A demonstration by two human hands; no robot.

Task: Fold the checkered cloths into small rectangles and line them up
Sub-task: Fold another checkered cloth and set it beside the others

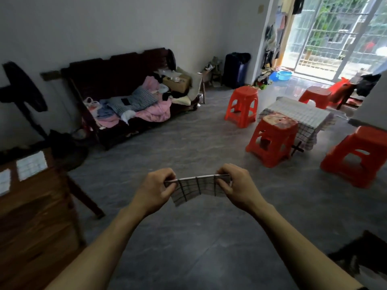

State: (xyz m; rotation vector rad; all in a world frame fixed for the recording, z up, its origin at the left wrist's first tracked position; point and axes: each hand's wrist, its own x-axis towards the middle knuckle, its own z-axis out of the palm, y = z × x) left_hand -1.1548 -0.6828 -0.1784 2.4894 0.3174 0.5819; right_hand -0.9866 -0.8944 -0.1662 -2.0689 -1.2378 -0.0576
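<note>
A small checkered cloth (195, 188), grey-white with dark lines, hangs in the air in front of me over the floor. My left hand (156, 190) pinches its left top corner and my right hand (235, 185) pinches its right top corner, so the top edge is stretched taut between them. The cloth looks folded over, with its lower edge drooping. On the wooden table (31, 216) at the left lie two folded white checkered cloths (31, 165), side by side; the leftmost (4, 182) is cut off by the frame edge.
Several orange plastic stools (274, 141) stand on the grey tiled floor around a low table with a checkered cover (301, 114) at the right. A dark sofa piled with clothes (134, 101) is against the far wall. A black fan (23, 91) stands at the left.
</note>
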